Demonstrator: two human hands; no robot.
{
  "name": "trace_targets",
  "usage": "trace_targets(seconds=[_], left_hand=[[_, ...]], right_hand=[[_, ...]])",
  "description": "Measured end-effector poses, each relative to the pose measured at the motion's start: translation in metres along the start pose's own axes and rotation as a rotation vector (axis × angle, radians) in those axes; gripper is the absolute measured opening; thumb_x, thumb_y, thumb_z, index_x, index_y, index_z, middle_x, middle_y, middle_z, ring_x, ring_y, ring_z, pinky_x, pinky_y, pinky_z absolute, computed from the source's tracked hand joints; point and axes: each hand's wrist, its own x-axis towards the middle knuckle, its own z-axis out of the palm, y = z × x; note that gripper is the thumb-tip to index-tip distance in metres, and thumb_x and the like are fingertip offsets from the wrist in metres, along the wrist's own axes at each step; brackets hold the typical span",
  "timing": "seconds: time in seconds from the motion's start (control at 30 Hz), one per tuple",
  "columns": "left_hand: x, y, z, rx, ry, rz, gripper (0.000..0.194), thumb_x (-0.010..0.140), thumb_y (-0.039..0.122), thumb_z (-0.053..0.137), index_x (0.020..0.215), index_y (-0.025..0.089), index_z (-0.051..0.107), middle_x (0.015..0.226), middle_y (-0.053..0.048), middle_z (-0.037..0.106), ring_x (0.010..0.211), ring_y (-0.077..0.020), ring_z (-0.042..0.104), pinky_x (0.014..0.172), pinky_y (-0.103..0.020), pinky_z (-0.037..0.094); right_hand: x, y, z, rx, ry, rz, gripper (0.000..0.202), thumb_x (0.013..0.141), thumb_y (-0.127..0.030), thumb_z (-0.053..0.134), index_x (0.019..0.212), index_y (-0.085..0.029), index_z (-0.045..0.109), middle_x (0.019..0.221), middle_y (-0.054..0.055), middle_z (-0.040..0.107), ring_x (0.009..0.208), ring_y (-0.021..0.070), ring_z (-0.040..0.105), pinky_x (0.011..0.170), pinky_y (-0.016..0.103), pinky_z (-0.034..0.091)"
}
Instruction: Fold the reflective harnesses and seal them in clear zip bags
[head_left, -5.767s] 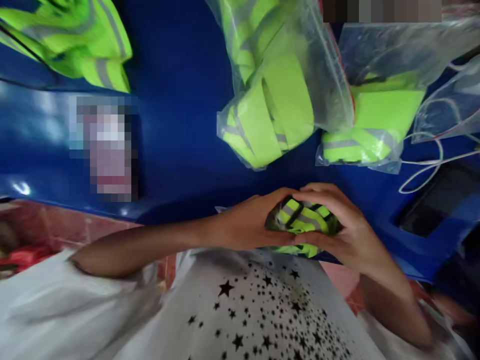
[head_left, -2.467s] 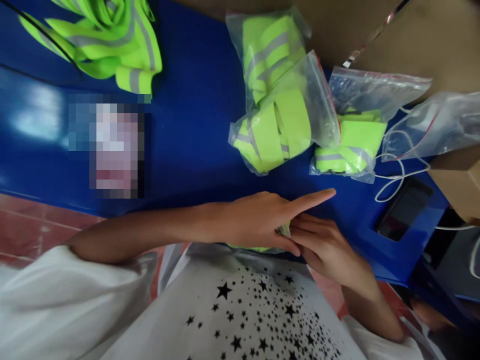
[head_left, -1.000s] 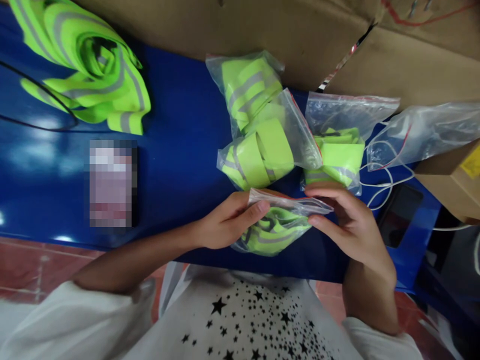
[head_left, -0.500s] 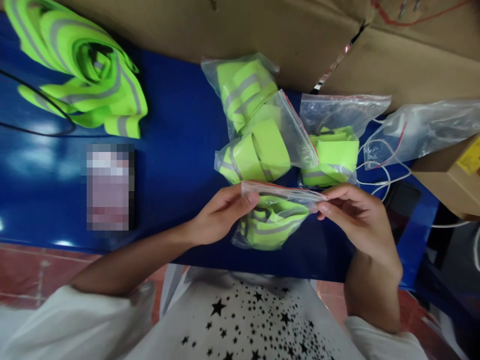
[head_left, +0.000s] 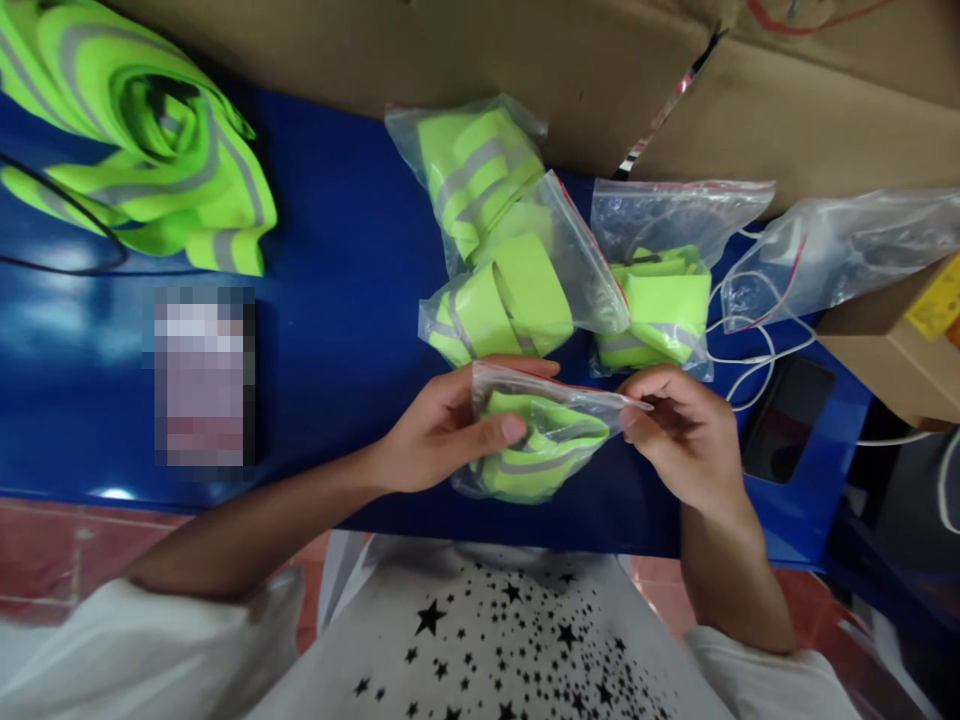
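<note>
left hand (head_left: 446, 430), right hand (head_left: 686, 435) holding zip bag (head_left: 551, 465), near blue table edge (head_left: 600, 535)

Mid-frame, the left hand (head_left: 454, 430) holds a clear bag (head_left: 547, 398) with neon strap (head_left: 544, 475) inside, the right hand (head_left: 686, 430) pinching its corner; I see a loose coil (head_left: 169, 150) upper left.

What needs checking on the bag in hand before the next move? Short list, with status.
1. Left hand gripping the clear bag at its left side: ok.
2. Right hand pinching the bag's upper right corner: ok.
3. Neon band inside the bag, none seen sticking out: ok.
4. Red-lined zip strip pressed shut along its full length: cannot tell.
5. Loose neon roll apart from both hands: ok.
</note>
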Motion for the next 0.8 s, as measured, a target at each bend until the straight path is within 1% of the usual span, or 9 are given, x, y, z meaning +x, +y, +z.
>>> trace_targets(seconds=[0.03,0.1,0.27,0.37,0.47,0.53,0.7,0.73,0.8], left_hand=[[0.000,0.000,0.001,-0.008,-0.018,-0.019,0.048,0.092,0.039,0.077,0.134,0.018,0.069,0.118,-0.010,0.078,0.100,-0.0210,0.075,0.081,-0.026,0.061],[-0.001,-0.002,0.003,-0.014,-0.026,-0.029,0.050,0.089,0.033,0.081,0.135,0.018,0.068,0.121,-0.010,0.077,0.099,-0.0202,0.075,0.077,-0.023,0.061],[-0.001,-0.005,0.006,-0.038,-0.059,-0.024,0.050,0.090,0.025,0.079,0.138,0.020,0.066,0.125,-0.010,0.076,0.105,-0.0204,0.074,0.085,-0.024,0.061],[-0.001,-0.005,0.005,-0.033,-0.068,-0.024,0.050,0.090,0.024,0.078,0.138,0.020,0.065,0.129,-0.010,0.074,0.108,-0.0202,0.073,0.088,-0.024,0.060],[-0.001,-0.005,0.006,-0.029,-0.083,-0.019,0.050,0.090,0.024,0.078,0.138,0.020,0.065,0.128,-0.010,0.075,0.111,-0.0211,0.073,0.090,-0.026,0.060],[-0.001,-0.005,0.006,-0.019,-0.090,-0.045,0.052,0.090,0.025,0.078,0.140,0.021,0.063,0.127,-0.010,0.075,0.112,-0.0224,0.072,0.091,-0.027,0.060],[-0.002,-0.008,0.010,-0.059,-0.104,-0.113,0.063,0.090,0.029,0.079,0.148,0.022,0.054,0.136,-0.012,0.070,0.118,-0.0247,0.070,0.096,-0.033,0.060],[-0.003,-0.009,0.011,-0.040,-0.089,-0.119,0.065,0.088,0.030,0.081,0.147,0.021,0.055,0.136,-0.012,0.070,0.118,-0.0246,0.070,0.096,-0.033,0.060],[-0.003,-0.010,0.012,0.019,-0.066,-0.137,0.064,0.086,0.032,0.083,0.143,0.021,0.058,0.133,-0.010,0.071,0.115,-0.0232,0.070,0.093,-0.031,0.059]], right_hand=[[0.000,0.000,0.001,-0.007,0.005,0.007,0.008,0.090,-0.019,0.070,0.087,-0.022,0.064,0.078,-0.002,0.065,0.062,0.0094,0.059,0.058,0.021,0.050],[-0.001,0.001,0.002,-0.010,-0.001,0.021,0.006,0.091,-0.020,0.069,0.088,-0.022,0.064,0.079,-0.002,0.065,0.062,0.0096,0.059,0.057,0.021,0.050],[-0.001,-0.001,0.002,-0.027,-0.019,0.011,0.007,0.091,-0.018,0.068,0.089,-0.022,0.063,0.080,-0.002,0.065,0.068,0.0096,0.060,0.061,0.020,0.050],[0.000,-0.001,0.003,-0.040,-0.044,0.025,0.006,0.092,-0.021,0.067,0.089,-0.022,0.063,0.079,-0.002,0.064,0.066,0.0097,0.059,0.061,0.021,0.049],[-0.001,-0.001,0.004,-0.043,-0.059,0.025,0.005,0.093,-0.022,0.068,0.090,-0.022,0.064,0.079,-0.002,0.065,0.067,0.0104,0.060,0.061,0.021,0.050],[-0.001,-0.001,0.006,-0.065,-0.065,0.018,0.003,0.093,-0.023,0.069,0.094,-0.022,0.066,0.083,-0.001,0.068,0.069,0.0113,0.062,0.061,0.022,0.051],[-0.003,0.000,0.010,-0.183,0.047,-0.030,0.007,0.090,-0.016,0.068,0.090,-0.023,0.066,0.080,-0.002,0.067,0.068,0.0117,0.061,0.062,0.024,0.050],[-0.003,0.001,0.009,-0.200,0.041,-0.034,0.008,0.089,-0.016,0.068,0.092,-0.024,0.066,0.081,-0.002,0.068,0.068,0.0115,0.062,0.063,0.024,0.050],[-0.001,0.000,0.008,-0.223,-0.015,-0.034,0.009,0.089,-0.018,0.069,0.095,-0.024,0.067,0.083,-0.002,0.069,0.069,0.0115,0.063,0.064,0.025,0.050]])
